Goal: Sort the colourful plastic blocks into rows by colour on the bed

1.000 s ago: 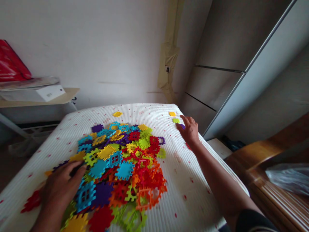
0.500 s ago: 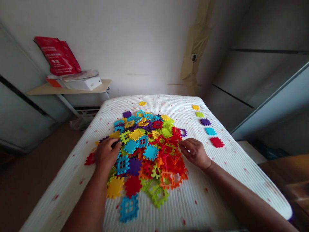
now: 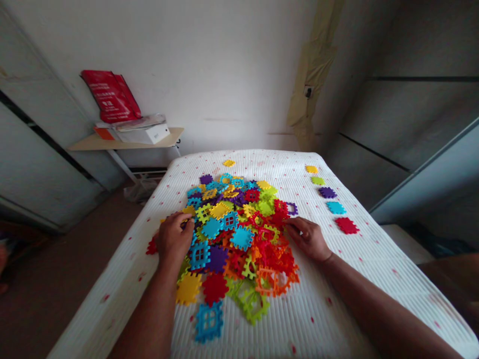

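A heap of plastic interlocking tiles (image 3: 242,238) in red, blue, yellow, green, purple and orange lies between my hands; some are solid, others have window-like cutouts. At the heap's left edge rests my left hand (image 3: 174,235), its thumb apart from the bent fingers and nothing visible held. A red tile (image 3: 151,246) sticks out beside it. My right hand (image 3: 310,239) is at the right edge, fingers curled and tips drawn together against the red tiles (image 3: 280,218); what they pinch, if anything, is hidden. Nearest me lies a blue window tile (image 3: 208,322).
Along the right side of the white quilted surface (image 3: 337,299) runs a column of single tiles: yellow (image 3: 312,169), green, purple, blue and red (image 3: 346,225). One yellow tile (image 3: 228,163) lies near the far edge. Behind left, a small table (image 3: 88,143) holds a red bag (image 3: 111,97) and a white box.
The whole view has shifted slightly, so everything sits further right. The gap between my left thumb and fingers looks narrower. Both hands stay at the heap's edges, and the tiles look unmoved.
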Action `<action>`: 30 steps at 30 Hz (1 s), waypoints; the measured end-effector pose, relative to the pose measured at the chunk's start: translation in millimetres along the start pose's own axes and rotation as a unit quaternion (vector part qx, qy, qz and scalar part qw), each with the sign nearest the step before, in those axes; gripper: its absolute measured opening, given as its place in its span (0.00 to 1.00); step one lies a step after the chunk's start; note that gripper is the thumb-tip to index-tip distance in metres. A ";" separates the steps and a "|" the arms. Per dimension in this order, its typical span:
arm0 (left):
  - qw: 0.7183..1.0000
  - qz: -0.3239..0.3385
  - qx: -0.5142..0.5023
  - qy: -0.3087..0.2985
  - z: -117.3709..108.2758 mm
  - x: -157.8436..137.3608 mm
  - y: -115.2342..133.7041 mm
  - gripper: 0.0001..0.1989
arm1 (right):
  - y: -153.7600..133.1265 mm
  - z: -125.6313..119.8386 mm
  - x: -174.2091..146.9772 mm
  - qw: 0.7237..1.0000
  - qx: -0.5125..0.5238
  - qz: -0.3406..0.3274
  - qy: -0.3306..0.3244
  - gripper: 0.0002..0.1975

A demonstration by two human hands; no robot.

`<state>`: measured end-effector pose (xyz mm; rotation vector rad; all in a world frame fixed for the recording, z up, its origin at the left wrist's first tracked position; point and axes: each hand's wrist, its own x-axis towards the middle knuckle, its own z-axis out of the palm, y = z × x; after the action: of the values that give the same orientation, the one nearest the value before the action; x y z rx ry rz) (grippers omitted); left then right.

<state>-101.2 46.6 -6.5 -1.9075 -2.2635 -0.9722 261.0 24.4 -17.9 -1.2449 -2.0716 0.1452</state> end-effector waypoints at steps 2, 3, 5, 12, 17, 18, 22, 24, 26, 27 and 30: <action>1.000 -0.002 0.009 0.001 -1.9 -0.7 2.1 0.14 | 2.1 1.6 -0.2 1.000 0.003 0.011 0.010 0.11; 1.000 -0.004 0.013 0.001 -2.5 -1.0 2.9 0.14 | 2.8 2.4 -0.3 1.000 0.004 0.016 0.014 0.11; 1.000 -0.009 0.016 0.001 -2.5 -1.5 3.6 0.14 | 3.5 3.5 -0.5 1.000 0.005 0.022 0.013 0.11; 0.995 0.055 -0.055 0.056 -3.6 -2.6 5.1 0.11 | 1.6 3.2 0.5 0.999 0.017 0.030 0.015 0.11; 0.953 0.271 -0.134 0.010 -25.8 -16.5 39.5 0.08 | 3.4 4.4 0.2 0.999 0.018 0.036 0.016 0.11; 0.940 0.312 -0.134 -0.014 -29.3 -20.8 48.6 0.07 | 4.2 4.9 -0.1 0.999 0.016 0.037 0.013 0.11; 0.912 0.393 -0.073 -0.088 -31.3 -37.3 76.8 0.09 | 5.7 6.1 -0.6 0.999 0.014 0.037 0.012 0.11; 0.909 0.400 -0.036 -0.106 -26.9 -43.1 83.5 0.10 | 4.9 5.8 0.0 0.999 0.013 0.040 0.013 0.11; 0.911 0.399 -0.010 -0.105 -21.6 -46.5 86.2 0.09 | 3.0 4.7 1.0 0.999 0.009 0.042 0.007 0.11; 0.912 0.398 0.000 -0.101 -19.2 -47.4 86.7 0.08 | 2.0 3.9 1.4 0.999 0.008 0.043 0.003 0.12; 0.910 0.407 0.003 -0.081 -13.5 -47.2 85.9 0.05 | -0.5 1.2 2.0 0.999 0.013 0.047 -0.007 0.11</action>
<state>-17.2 3.4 23.0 -2.6225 -1.2352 -0.6784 259.3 26.1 -17.6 -1.3300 -2.0169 0.2247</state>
